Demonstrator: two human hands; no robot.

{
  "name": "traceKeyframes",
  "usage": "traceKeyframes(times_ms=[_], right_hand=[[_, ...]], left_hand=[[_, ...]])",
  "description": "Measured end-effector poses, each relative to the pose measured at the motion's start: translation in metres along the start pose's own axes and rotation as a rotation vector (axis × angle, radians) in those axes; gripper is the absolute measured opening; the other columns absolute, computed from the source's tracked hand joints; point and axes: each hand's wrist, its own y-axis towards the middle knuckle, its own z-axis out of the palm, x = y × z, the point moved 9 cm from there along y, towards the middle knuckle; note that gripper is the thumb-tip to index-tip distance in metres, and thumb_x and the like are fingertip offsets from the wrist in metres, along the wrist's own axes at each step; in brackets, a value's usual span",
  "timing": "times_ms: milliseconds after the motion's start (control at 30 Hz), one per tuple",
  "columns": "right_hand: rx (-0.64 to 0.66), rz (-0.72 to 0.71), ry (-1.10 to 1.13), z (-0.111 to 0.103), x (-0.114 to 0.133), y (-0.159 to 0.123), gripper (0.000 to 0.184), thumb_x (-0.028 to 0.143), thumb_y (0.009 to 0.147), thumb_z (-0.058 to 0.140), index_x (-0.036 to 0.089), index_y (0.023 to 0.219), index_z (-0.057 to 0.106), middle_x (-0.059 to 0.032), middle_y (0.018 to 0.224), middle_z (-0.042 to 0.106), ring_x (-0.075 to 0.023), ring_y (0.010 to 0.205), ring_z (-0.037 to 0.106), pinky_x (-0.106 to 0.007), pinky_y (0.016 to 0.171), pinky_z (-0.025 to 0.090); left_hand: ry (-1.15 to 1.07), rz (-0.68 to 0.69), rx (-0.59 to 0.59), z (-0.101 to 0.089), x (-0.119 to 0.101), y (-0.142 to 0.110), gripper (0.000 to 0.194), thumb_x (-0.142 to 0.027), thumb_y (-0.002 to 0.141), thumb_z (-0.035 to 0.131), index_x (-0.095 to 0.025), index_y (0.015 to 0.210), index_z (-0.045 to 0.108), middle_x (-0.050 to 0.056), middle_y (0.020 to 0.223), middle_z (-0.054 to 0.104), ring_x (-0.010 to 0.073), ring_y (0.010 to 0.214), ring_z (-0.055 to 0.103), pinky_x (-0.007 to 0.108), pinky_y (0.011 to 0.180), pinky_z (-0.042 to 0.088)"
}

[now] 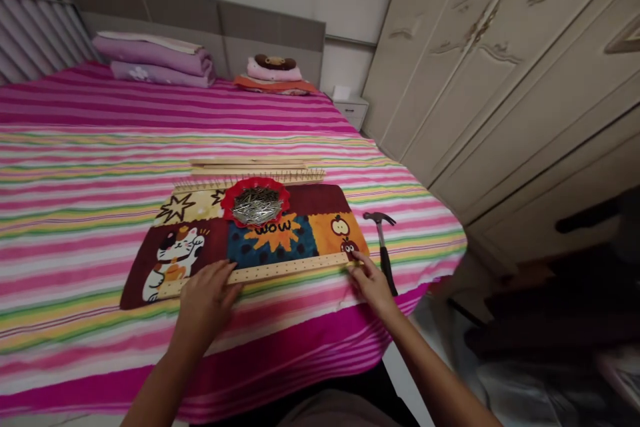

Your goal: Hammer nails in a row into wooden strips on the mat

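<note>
A long pale wooden strip with rows of dark dots lies along the near edge of a patterned mat. My left hand grips it left of the middle, fingers across the top and thumb at the near side. At the strip's right end, my right hand has its thumb and fingers closed on the wood; whether a small nail is also between them I cannot tell. On the mat's far part stands a red scalloped bowl full of nails. A claw hammer lies just right of the mat.
Behind the bowl lies a wooden strip with many upright nails, and beyond it several plain wooden strips. Striped cloth covers the bed. Folded bedding sits by the headboard. A wardrobe stands at the right.
</note>
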Motion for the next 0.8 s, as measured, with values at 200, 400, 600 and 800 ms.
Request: traceKeyframes(times_ms=[200,400,600,800], right_hand=[[0.014,0.005,0.016,0.013,0.003,0.006,0.040,0.043,0.070,0.063,0.020,0.102,0.070,0.0042,0.051,0.058,-0.0117,0.040,0.045,-0.023,0.039,0.033],[0.007,0.014,0.021,0.021,0.011,0.013,0.039,0.039,0.072,0.059,0.019,0.104,0.069,0.0061,0.045,0.053,-0.0127,0.041,0.045,-0.023,0.039,0.035],[-0.004,0.011,0.008,0.025,0.009,0.012,0.046,0.038,0.073,0.055,0.015,0.111,0.065,0.0065,0.047,0.053,-0.0123,0.041,0.045,-0.023,0.041,0.036],[0.003,-0.036,-0.007,0.030,0.007,0.008,0.049,0.034,0.075,0.052,0.014,0.119,0.060,0.0063,0.048,0.052,-0.0126,0.042,0.045,-0.023,0.041,0.038]], left_hand=[[0.023,0.052,0.089,0.021,0.010,0.006,0.038,-0.044,0.082,0.043,-0.022,0.102,0.066,0.009,0.101,0.070,0.0256,0.098,0.061,0.045,0.095,0.038],[-0.032,0.071,0.097,0.024,0.015,0.019,0.041,-0.047,0.082,0.041,-0.021,0.101,0.066,0.008,0.099,0.070,0.0249,0.094,0.061,0.043,0.091,0.041],[-0.067,0.074,0.036,0.024,0.018,0.017,0.041,-0.050,0.081,0.042,-0.023,0.100,0.066,0.008,0.098,0.070,0.0244,0.096,0.061,0.045,0.097,0.037],[-0.062,0.083,0.027,0.025,0.019,0.015,0.038,-0.049,0.081,0.044,-0.024,0.100,0.066,0.007,0.099,0.070,0.0240,0.095,0.061,0.045,0.096,0.039]])
